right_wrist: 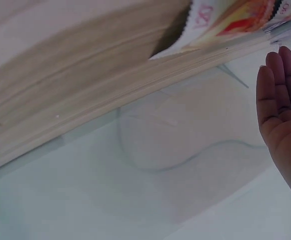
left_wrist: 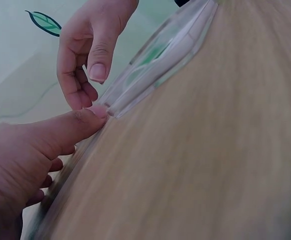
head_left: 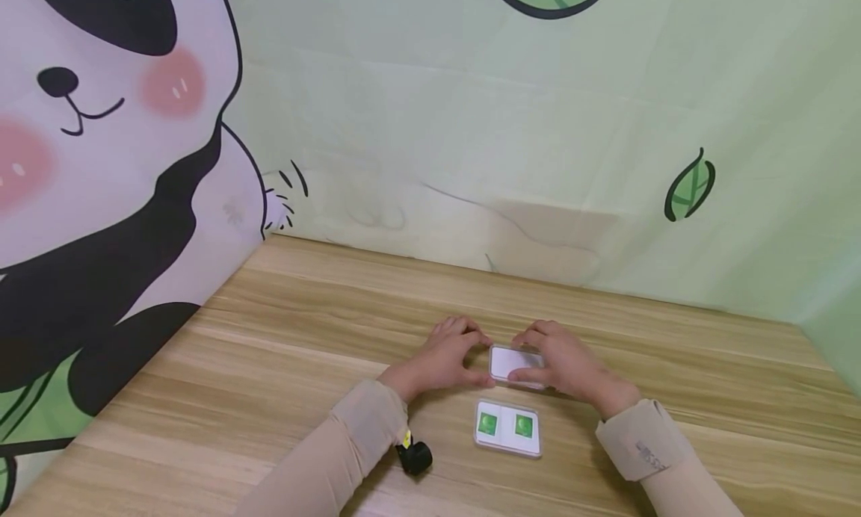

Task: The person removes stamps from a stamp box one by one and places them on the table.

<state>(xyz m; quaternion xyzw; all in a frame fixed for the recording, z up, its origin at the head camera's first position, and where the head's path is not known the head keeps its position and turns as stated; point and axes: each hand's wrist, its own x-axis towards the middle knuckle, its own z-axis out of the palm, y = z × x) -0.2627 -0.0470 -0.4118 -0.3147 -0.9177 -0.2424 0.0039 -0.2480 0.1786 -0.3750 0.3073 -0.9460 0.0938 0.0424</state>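
A flat clear case [head_left: 504, 361] with a white inside lies on the wooden table between both hands. My left hand [head_left: 447, 358] is at its left end, thumb and forefinger apart at the two corners. In the left wrist view the straight left thumb [left_wrist: 93, 116] touches the corner of a clear case. My right hand [head_left: 568, 364] reaches over the right end, its thumb above the white surface. The left wrist view shows a gap between thumb and loosely bent fingers. In the right wrist view, a printed stamp [right_wrist: 225, 22] with a toothed edge appears near straight fingers.
A second clear case [head_left: 507, 438] with two green squares lies nearer me. Beside the left cuff is a small black device [head_left: 415, 457] with a yellow mark. Cloth walls [head_left: 377, 128] printed with a panda and leaves border the table [head_left: 282, 308] behind and at left.
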